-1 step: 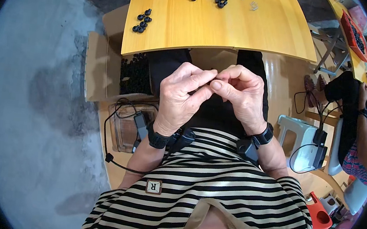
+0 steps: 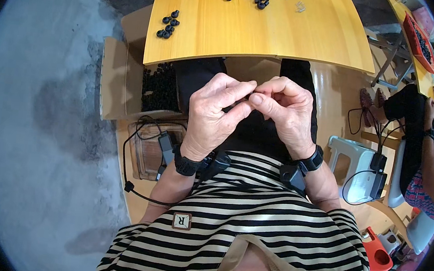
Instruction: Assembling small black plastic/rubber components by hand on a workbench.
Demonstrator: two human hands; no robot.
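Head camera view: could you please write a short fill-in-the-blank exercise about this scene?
The left hand and the right hand each have a wrist strap coloured ____.
The smaller group of round black pieces lies near the ____ edge of the yellow wooden table.
The open brown box is made of ____.
The white plastic stool stands on the person's ____ side.

Missing words: black; left; cardboard; right.
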